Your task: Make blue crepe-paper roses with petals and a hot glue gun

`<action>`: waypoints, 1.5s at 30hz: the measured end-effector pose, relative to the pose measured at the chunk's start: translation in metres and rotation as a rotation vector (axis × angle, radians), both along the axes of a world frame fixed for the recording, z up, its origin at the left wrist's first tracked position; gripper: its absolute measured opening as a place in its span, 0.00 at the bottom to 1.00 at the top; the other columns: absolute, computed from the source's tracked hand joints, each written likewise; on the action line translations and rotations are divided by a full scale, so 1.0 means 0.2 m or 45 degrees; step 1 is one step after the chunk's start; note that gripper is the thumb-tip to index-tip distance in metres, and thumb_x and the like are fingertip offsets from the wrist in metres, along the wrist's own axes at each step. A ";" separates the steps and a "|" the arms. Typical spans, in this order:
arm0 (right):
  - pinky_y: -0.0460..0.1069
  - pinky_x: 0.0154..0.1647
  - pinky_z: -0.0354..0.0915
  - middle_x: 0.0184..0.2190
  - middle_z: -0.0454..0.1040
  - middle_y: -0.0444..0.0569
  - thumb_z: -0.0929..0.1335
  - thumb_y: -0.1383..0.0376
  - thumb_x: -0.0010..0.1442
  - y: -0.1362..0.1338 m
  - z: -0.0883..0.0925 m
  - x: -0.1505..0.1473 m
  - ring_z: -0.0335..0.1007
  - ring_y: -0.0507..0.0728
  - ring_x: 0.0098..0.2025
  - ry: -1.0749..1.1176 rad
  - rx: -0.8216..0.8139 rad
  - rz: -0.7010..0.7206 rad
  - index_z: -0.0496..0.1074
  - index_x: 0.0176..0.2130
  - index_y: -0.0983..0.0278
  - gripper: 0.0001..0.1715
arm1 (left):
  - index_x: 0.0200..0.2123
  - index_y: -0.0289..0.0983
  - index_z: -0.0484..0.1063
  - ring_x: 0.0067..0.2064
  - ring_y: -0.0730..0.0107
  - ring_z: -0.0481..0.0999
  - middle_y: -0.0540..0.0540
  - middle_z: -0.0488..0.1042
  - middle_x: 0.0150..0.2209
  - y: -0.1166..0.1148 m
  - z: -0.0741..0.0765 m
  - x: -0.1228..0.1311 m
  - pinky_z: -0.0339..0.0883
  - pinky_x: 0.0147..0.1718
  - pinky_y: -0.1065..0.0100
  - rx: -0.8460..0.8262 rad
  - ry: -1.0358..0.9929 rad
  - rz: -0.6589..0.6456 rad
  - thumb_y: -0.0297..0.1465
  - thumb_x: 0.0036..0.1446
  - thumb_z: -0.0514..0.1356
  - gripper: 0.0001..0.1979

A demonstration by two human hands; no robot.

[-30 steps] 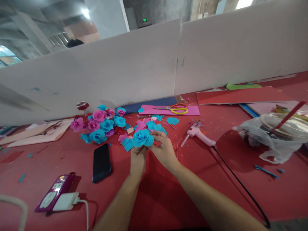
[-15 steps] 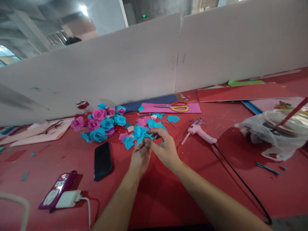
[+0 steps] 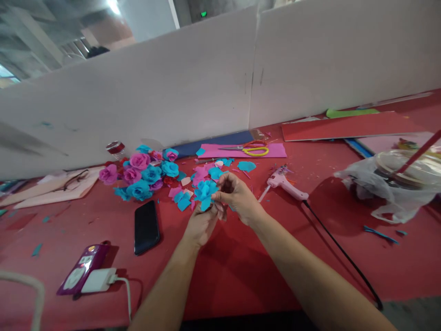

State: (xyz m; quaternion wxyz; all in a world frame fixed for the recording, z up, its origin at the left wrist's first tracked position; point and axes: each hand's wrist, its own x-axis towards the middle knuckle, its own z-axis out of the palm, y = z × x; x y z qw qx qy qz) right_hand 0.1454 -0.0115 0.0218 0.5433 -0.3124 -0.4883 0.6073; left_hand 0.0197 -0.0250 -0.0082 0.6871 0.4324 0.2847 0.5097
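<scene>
Fingers [image 3: 223, 197] below and beside blue flower [image 3: 205, 191]

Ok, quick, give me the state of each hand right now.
Left hand: closed, holding the blue paper flower from below.
Right hand: fingers curled at the flower's edge; whether they pinch a petal cannot be told.

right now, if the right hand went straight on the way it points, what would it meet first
Most likely the blue paper flower, which the left hand holds just ahead of the right hand; depth is unclear, so the two may already touch.
</scene>
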 end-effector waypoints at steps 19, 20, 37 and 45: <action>0.45 0.21 0.62 0.17 0.68 0.40 0.73 0.55 0.51 0.00 -0.02 0.00 0.65 0.48 0.18 0.234 -0.106 0.385 0.71 0.24 0.65 0.16 | 0.18 0.35 0.71 0.24 0.72 0.65 0.50 0.66 0.17 0.01 0.04 -0.04 0.59 0.31 0.66 0.096 0.079 0.057 0.36 0.47 0.67 0.14; 0.45 0.21 0.62 0.17 0.67 0.40 0.72 0.55 0.52 0.00 -0.02 0.00 0.65 0.48 0.18 0.230 -0.100 0.378 0.70 0.23 0.65 0.17 | 0.18 0.35 0.71 0.24 0.72 0.65 0.50 0.66 0.18 0.01 0.04 -0.04 0.59 0.32 0.66 0.092 0.055 0.043 0.36 0.47 0.67 0.14; 0.47 0.35 0.62 0.25 0.71 0.42 0.67 0.68 0.48 -0.03 0.00 -0.06 0.66 0.51 0.30 0.046 -0.046 -0.341 0.72 0.26 0.63 0.03 | 0.25 0.34 0.68 0.20 0.79 0.56 0.54 0.57 0.17 0.01 0.02 -0.06 0.60 0.24 0.74 -0.298 -0.390 -0.038 0.28 0.58 0.58 0.09; 0.49 0.29 0.55 0.19 0.65 0.44 0.61 0.65 0.52 -0.06 0.06 0.41 0.59 0.53 0.25 -1.150 0.186 -1.021 0.67 0.22 0.63 0.10 | 0.31 0.34 0.68 0.18 0.82 0.53 0.54 0.58 0.18 0.04 0.02 -0.08 0.52 0.17 0.78 -0.445 -0.363 0.092 0.25 0.59 0.56 0.04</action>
